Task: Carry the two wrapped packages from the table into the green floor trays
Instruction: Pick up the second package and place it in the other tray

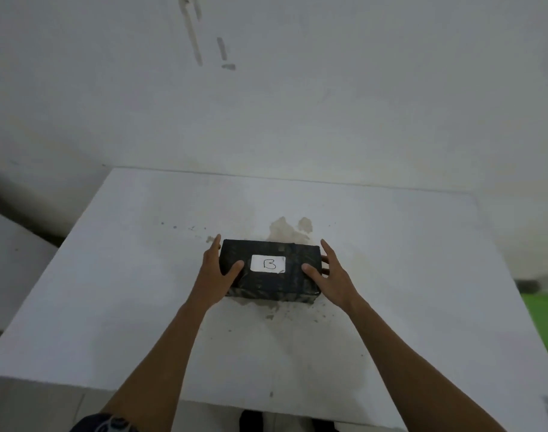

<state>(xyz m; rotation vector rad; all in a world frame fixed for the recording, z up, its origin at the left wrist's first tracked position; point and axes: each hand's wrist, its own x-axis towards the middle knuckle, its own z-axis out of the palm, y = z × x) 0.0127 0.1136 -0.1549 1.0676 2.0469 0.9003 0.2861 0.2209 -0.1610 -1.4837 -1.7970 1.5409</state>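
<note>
Left of package: bare white table [116,291], speckled with dark spots.

Left hand [218,277]: pressed flat against left end of package, fingers extended along that end, thumb laid over top face just left of label. Hand spread wide, not curled; grips package from the side.

Package [268,286]: black-wrapped block, resting on table near centre, long side across the view. Sits on a brownish stain [289,230] extending behind package and in front of it. Contact with table appears full; lift cannot be confirmed.

Label [268,264]: white rectangle on top face of package, marked with handwritten "B".

Right hand [330,280]: placed at right end of package, fingers spread beside and behind that end, thumb resting on top face just right of label. Hand open wide, bracing package opposite left hand.

Far right of package, beyond table edge: green tray [544,316], partly in view, lower than table.
</note>
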